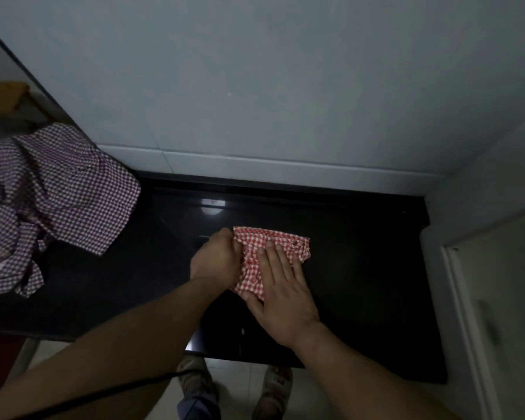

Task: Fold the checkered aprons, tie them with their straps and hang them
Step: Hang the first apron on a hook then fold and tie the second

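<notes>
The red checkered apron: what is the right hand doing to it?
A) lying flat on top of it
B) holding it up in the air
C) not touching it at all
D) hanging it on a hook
A: the right hand lies with straight fingers flat on the red checkered apron, which sits folded small on the dark counter, while the left hand grips its left edge.

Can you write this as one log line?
step: folding; left hand: grips red apron; right hand: presses it flat; purple apron: unfolded
</notes>
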Available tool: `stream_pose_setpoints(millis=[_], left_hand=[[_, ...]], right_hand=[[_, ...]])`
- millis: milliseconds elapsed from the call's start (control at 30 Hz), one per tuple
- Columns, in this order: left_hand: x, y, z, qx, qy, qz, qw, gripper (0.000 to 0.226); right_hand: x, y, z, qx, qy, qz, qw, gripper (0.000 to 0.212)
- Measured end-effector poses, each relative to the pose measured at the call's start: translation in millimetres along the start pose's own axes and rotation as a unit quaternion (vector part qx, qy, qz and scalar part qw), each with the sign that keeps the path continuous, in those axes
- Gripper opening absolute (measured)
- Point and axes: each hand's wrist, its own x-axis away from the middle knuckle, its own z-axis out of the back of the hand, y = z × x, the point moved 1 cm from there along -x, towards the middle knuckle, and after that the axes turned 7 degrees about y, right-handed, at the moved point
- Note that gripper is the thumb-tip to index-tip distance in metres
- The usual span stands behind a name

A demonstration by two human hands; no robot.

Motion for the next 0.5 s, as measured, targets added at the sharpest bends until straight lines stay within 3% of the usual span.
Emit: stream_pose_setpoints(millis=[100,167,267,367,500], left_hand=[[4,3,23,0.03,-0.015,-0.057,0.998,0.018],[10,13,45,0.071,-0.011,-0.116,0.991,0.017],[21,38,76,0.115,-0.027,-0.207,0.971,0.016],[29,60,109,0.125,-0.034,-0.274,0.953,0.019],[27,79,158,0.179,-0.015,-0.256,0.95,0.016]], right_hand=[[-10,6,30,-0.121,-0.027,-0.044,0.991,0.07],[-22,11,64,-0.184,0.013,-0.095,0.978,0.055],[-40,9,113,-0.14,0.069,-0.066,0.986,0.051],[-53,-2,150,-0.12,0.019,-0.017,0.992,0.043],[-57,-23,188,-0.139,0.005,-0.015,0.99,0.027]])
